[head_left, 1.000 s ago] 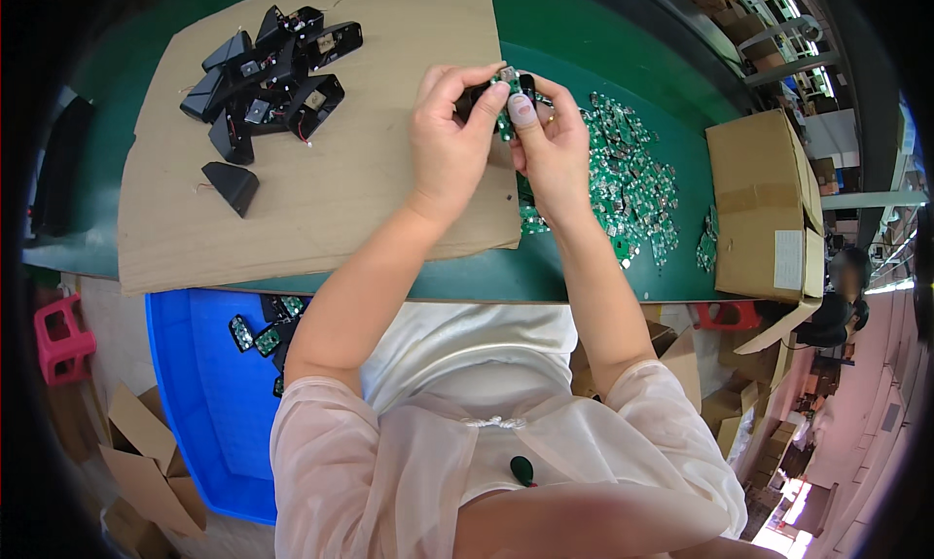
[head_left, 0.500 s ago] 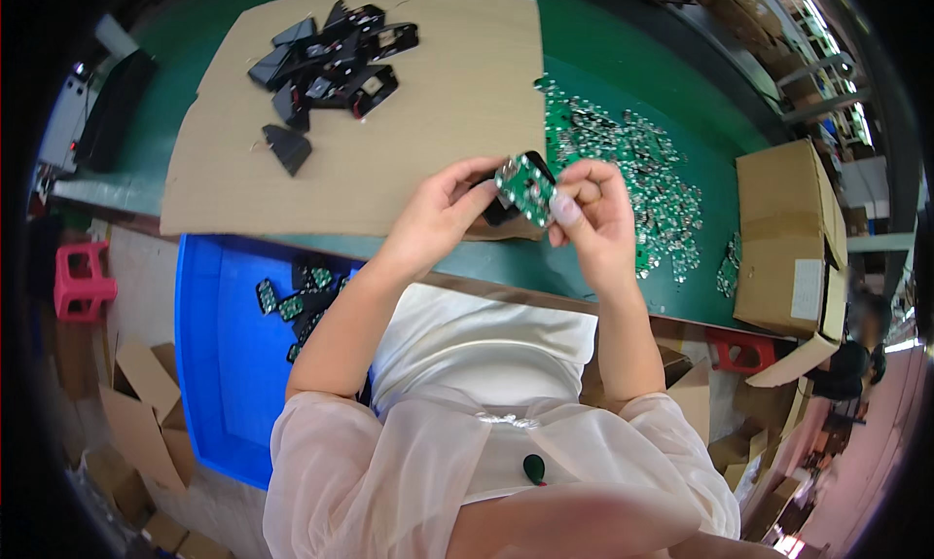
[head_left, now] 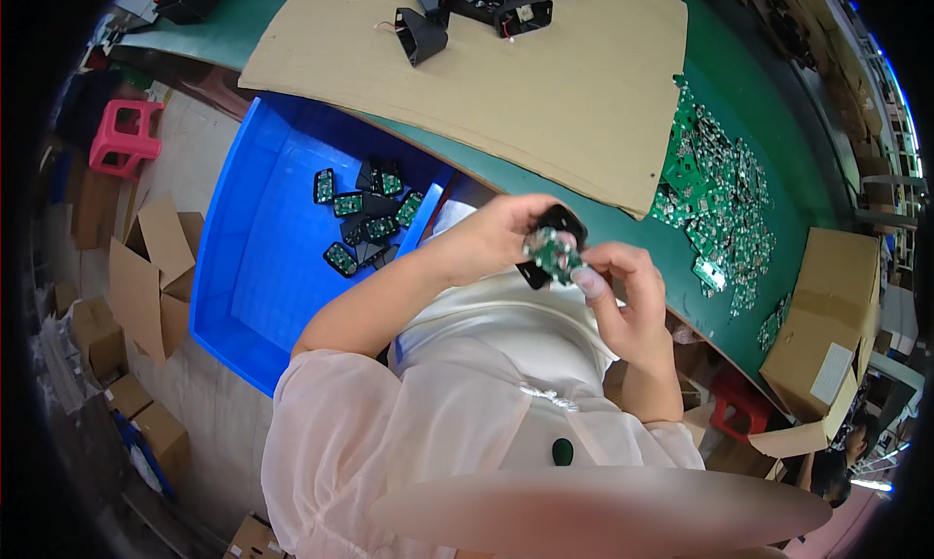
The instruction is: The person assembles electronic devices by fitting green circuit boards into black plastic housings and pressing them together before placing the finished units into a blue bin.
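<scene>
Left hand clamped on black plastic housing; right hand pinching edge of green circuit board just over it, contact too blurred to tell. Blue bin left of hands; loose circuit boards beyond right hand.

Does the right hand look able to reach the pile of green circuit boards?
Probably yes: nothing visible stands between the right hand and the pile, though it is busy with a held board.

pink stool, left | open cardboard box, left | tan carton, right | red stool, right
</scene>
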`<action>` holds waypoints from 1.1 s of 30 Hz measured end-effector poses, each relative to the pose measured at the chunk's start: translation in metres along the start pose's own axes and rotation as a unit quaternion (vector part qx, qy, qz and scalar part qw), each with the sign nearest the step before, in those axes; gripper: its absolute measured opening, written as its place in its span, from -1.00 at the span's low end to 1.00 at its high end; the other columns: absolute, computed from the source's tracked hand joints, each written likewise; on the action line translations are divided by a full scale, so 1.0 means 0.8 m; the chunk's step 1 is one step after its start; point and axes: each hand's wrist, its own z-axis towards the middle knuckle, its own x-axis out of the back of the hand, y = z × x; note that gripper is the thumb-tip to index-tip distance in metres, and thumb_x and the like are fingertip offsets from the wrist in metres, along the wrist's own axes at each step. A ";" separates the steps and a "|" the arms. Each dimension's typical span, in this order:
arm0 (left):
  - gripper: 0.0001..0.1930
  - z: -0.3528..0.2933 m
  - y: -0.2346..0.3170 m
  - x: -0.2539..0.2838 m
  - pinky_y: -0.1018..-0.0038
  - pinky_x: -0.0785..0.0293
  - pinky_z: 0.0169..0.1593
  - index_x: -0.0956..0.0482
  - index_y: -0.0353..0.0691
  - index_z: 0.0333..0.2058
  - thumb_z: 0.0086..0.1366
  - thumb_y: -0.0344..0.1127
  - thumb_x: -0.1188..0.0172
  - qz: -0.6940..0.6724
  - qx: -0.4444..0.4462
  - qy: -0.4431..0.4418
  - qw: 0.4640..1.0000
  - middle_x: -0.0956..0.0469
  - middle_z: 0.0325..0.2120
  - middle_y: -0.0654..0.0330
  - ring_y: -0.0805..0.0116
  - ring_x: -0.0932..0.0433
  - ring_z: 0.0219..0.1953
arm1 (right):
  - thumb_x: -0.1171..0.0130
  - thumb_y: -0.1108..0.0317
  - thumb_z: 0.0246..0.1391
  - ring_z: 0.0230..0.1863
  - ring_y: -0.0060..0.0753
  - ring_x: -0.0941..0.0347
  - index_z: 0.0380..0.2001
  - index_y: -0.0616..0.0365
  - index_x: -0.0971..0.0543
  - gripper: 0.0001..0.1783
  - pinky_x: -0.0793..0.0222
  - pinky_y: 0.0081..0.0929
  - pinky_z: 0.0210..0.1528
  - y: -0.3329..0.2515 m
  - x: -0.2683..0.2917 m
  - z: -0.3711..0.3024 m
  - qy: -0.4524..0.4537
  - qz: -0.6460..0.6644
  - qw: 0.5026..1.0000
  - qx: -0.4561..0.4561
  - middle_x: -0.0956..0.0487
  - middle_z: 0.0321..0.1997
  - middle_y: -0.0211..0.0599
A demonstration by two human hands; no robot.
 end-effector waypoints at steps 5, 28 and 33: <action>-0.70 -0.008 0.003 -0.016 0.60 -0.37 -0.09 -0.45 -0.29 -0.12 0.12 -0.56 -0.09 0.045 -0.105 0.199 0.973 -0.49 -0.25 0.31 0.55 -0.44 -0.19 | -0.31 0.43 -0.27 -0.63 -0.38 -0.35 -0.34 0.08 -0.55 -0.70 -0.24 -0.47 -0.57 -0.007 -0.008 0.019 -0.027 -0.171 0.982 0.082 -0.46 -0.58 -0.37; -0.42 -0.015 -0.004 -0.039 0.51 -0.36 0.03 -0.12 -0.42 0.13 0.18 -0.41 -0.15 0.022 -0.197 0.143 0.970 -0.32 0.01 0.06 0.35 -0.37 0.01 | -0.26 0.52 -0.42 -0.49 -0.36 -0.37 -0.47 0.11 -0.54 -0.72 -0.28 -0.51 -0.53 0.002 -0.001 0.040 0.096 -0.278 0.927 0.231 -0.45 -0.55 -0.40; -0.43 -0.020 -0.001 -0.046 0.50 -0.39 0.01 -0.13 -0.40 0.13 0.18 -0.42 -0.14 0.057 -0.208 0.170 0.961 -0.33 0.00 0.06 0.32 -0.36 0.02 | -0.24 0.52 -0.44 -0.49 -0.37 -0.36 -0.49 0.11 -0.53 -0.74 -0.30 -0.52 -0.53 0.002 -0.005 0.042 0.089 -0.303 0.922 0.223 -0.44 -0.56 -0.42</action>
